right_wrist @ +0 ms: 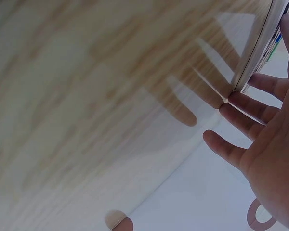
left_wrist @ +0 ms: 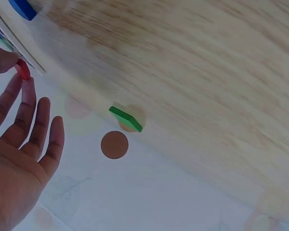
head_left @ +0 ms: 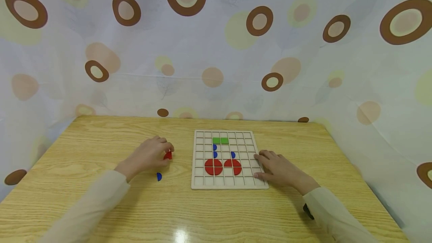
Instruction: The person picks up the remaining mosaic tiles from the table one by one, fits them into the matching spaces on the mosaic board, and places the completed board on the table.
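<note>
My left hand [head_left: 148, 155] pinches a red quarter-circle piece [head_left: 168, 155] between thumb and fingertips, left of the board; the red piece [left_wrist: 23, 70] also shows in the left wrist view. A blue half-circle piece [head_left: 159, 176] lies on the table just below that hand. My right hand [head_left: 278, 168] rests at the right edge of the pale grid board [head_left: 202, 183], its fingers extended against the rim. On the board sit two green squares [head_left: 220, 140], several blue half-circles [head_left: 233, 155], a full red disc of quarters [head_left: 213, 167] and three more red quarters [head_left: 237, 167].
A green piece [left_wrist: 126, 119] lies on the wooden table [head_left: 216, 213], seen in the left wrist view. Behind and beside the table hangs a pale cloth [head_left: 202, 100] with brown rings. Something dark [head_left: 308, 211] shows under the right sleeve.
</note>
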Demonstrator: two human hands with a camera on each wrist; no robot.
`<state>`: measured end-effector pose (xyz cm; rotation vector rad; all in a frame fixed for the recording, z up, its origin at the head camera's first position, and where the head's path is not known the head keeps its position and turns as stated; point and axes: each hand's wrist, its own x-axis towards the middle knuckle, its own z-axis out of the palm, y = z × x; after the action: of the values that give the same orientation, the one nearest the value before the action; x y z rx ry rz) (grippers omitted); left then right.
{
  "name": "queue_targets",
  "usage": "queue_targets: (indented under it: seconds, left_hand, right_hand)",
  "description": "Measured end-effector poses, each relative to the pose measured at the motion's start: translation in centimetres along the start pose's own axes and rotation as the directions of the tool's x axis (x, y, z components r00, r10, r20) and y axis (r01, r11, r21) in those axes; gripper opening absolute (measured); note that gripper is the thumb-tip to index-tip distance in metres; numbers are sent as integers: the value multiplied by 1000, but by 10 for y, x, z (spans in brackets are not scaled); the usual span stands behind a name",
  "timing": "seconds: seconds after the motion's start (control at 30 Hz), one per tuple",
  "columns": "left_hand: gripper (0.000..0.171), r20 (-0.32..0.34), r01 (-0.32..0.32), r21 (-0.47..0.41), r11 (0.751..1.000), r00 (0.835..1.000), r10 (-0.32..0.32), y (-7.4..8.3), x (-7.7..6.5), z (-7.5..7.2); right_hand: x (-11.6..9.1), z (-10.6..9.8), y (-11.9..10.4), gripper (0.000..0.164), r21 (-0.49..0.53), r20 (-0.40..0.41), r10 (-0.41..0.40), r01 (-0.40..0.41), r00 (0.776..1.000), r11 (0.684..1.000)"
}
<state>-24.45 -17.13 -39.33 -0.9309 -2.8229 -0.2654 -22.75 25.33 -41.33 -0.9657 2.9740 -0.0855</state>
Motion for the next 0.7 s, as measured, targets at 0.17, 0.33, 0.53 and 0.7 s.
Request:
queue_targets:
  seconds: [0.17, 0.33, 0.53, 0.7]
  left_hand:
    - [24, -18, -59, 3, 998, 998, 59, 11, 8, 3]
    - [24, -23, -103, -4, 995, 994, 103, 23, 16, 6]
    - [24, -10, -127, 13, 992, 992, 127, 38, 24, 9]
    - [25, 26, -132, -8, 991, 991, 132, 54, 31, 9]
  right_hand:
    - [0, -1, 0, 66, -3, -4, -8, 8, 1000, 1000]
    - [0, -2, -1, 66, 3, -4, -4, 4, 1000, 1000]
    - [0, -1, -1, 66, 4, 3, 5, -5, 1000, 1000]
    - [0, -1, -2, 66, 7, 8, 12, -12, 1000, 1000]
